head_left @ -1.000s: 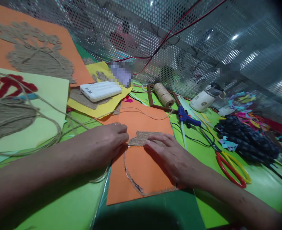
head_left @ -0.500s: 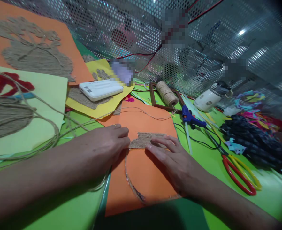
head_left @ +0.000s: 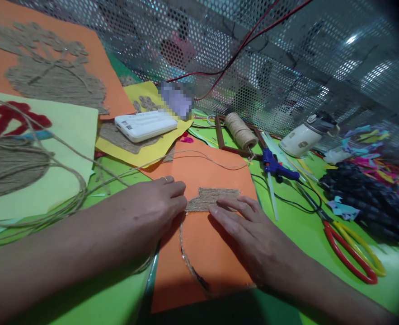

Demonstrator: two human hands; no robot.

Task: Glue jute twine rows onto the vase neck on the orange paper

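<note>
Head view: left hand [head_left: 163, 202] and right hand [head_left: 245, 225] at a twine patch [head_left: 208, 197] whose rows could skew.
The left is curled, fingertips hidden, so any grip on twine can't be told; the right, loosely spread and gripping nothing, lies over the patch on the orange sheet [head_left: 208, 253], where uneven pressure could shift the rows. Beyond, the slack strand [head_left: 232, 169] reaching the twine spool [head_left: 240, 131] could snag a wrist.

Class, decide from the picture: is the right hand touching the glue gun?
Apart. The head view plainly shows green table between the right hand and the glue gun.
</note>
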